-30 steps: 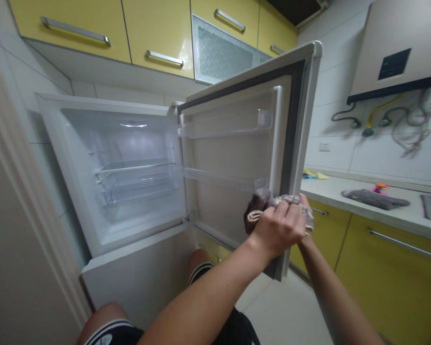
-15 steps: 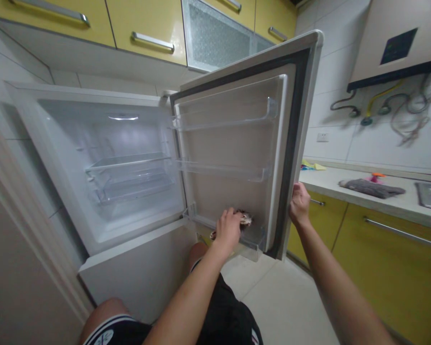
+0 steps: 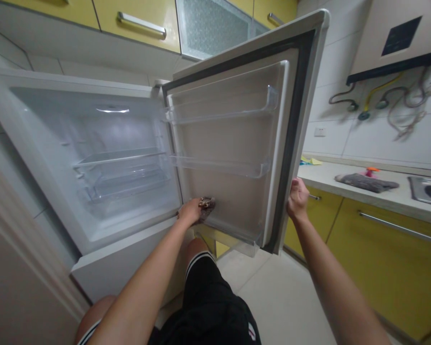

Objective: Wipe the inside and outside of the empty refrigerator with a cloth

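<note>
My left hand (image 3: 189,212) is closed on a crumpled, dark patterned cloth (image 3: 207,203) at the hinge end of the lowest door shelf (image 3: 233,235). Part of the cloth is hidden behind the fingers. My right hand (image 3: 297,199) grips the outer edge of the open fridge door (image 3: 287,143), its fingers curled round the far side. The door stands wide, with clear plastic shelves on its inner face. To the left is the lit fridge compartment (image 3: 111,124), which holds a glass shelf (image 3: 122,156) and a clear drawer (image 3: 129,184).
On the right, a counter (image 3: 323,175) carries a grey towel (image 3: 366,182), a pink and orange item (image 3: 371,171) and a sink (image 3: 429,189). Yellow cabinets (image 3: 384,249) stand below. A water heater (image 3: 398,43) with hoses hangs above. My knees are close beneath the door.
My left hand has slid the cloth left along the lowest door shelf, from near its middle to the hinge end. My right hand stays on the door edge. The view has shifted slightly.
</note>
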Action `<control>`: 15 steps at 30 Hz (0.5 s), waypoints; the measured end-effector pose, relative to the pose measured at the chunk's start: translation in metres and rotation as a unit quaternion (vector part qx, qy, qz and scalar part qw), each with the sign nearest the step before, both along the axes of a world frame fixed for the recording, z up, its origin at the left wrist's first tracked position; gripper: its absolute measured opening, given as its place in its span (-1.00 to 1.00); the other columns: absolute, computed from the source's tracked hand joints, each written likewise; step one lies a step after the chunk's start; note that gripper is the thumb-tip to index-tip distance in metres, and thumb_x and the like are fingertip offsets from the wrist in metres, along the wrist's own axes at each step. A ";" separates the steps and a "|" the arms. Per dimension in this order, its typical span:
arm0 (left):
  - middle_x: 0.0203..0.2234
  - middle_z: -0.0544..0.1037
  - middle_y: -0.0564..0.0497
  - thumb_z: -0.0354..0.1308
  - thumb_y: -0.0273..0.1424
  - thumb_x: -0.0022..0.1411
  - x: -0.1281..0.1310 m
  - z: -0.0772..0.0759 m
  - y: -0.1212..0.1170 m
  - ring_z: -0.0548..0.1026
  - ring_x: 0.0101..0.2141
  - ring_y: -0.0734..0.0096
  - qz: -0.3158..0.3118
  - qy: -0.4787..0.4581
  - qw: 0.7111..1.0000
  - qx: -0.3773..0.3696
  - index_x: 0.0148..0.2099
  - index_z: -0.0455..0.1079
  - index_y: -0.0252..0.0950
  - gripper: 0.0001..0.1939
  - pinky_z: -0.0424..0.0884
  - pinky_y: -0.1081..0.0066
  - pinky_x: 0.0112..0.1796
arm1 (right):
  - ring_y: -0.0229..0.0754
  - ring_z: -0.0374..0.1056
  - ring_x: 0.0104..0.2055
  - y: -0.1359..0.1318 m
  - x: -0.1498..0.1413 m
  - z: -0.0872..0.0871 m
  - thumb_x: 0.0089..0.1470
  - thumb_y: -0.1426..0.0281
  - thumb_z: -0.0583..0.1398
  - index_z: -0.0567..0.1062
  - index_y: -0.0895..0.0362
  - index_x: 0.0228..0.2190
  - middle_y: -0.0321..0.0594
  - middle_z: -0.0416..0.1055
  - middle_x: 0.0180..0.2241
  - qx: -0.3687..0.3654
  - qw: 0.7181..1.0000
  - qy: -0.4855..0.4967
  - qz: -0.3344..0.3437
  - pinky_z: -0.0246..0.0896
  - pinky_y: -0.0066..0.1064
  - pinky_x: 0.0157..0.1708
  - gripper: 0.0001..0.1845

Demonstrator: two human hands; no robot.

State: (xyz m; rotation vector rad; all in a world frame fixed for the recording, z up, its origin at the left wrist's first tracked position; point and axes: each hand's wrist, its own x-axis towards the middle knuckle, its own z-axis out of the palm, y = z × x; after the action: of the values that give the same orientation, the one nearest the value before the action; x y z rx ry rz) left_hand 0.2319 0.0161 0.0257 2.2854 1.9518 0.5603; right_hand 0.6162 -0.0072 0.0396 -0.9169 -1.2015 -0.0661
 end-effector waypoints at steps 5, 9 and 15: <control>0.07 0.67 -0.14 0.16 -0.13 0.55 0.010 -0.004 -0.008 0.64 0.07 0.15 -0.028 -0.004 1.000 -0.008 0.20 0.53 -0.28 -0.61 0.53 0.04 0.14 | -0.21 0.13 -0.41 0.009 0.002 -0.002 0.25 -0.48 0.00 0.34 0.10 -0.38 -0.30 0.22 -0.46 -0.006 0.999 0.033 0.010 0.08 -0.34 -0.33 -0.14; 0.05 0.72 -0.17 0.13 -0.16 0.52 0.052 -0.012 -0.032 0.66 0.09 0.01 -0.060 0.010 0.998 -0.010 0.17 0.60 -0.15 -0.65 0.52 0.14 0.08 | -0.21 0.13 -0.42 0.008 0.001 -0.002 0.27 -0.46 0.00 0.35 0.10 -0.38 -0.29 0.22 -0.47 -0.003 0.999 0.035 0.005 0.06 -0.34 -0.36 -0.15; 0.01 0.74 -0.11 0.13 -0.07 0.48 0.110 -0.014 -0.071 0.68 0.04 -0.08 -0.138 0.011 0.990 0.003 0.16 0.59 -0.04 -0.63 0.53 0.12 0.03 | -0.22 0.07 -0.42 0.008 0.002 -0.001 0.29 -0.45 -0.02 0.32 0.10 -0.43 -0.29 0.16 -0.49 0.004 1.000 0.016 -0.001 0.02 -0.34 -0.38 -0.15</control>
State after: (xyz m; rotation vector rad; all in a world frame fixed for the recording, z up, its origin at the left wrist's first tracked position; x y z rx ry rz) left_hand 0.3424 -0.0545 0.0115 2.5145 1.6026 0.5126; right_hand 0.6182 0.0012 0.0385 -0.9088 -1.1698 -0.0575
